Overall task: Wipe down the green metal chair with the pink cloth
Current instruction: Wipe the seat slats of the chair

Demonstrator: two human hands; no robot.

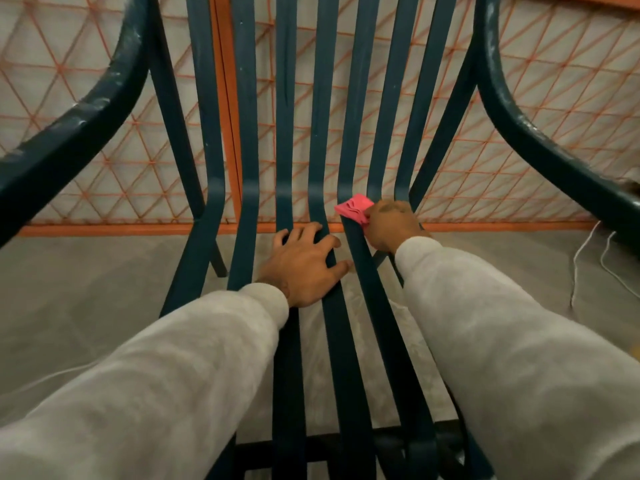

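The green metal chair fills the view, its long flat slats running from the backrest down into the seat. My right hand grips the small pink cloth and presses it against a slat at the bend where back meets seat, right of centre. My left hand rests flat on the middle seat slats, fingers spread, just left of the cloth. Grey sleeves cover both forearms.
The chair's curved armrests rise at both sides. Behind the chair stands an orange frame with diamond netting over pale sheeting. Grey floor lies below, with thin white cords at the right.
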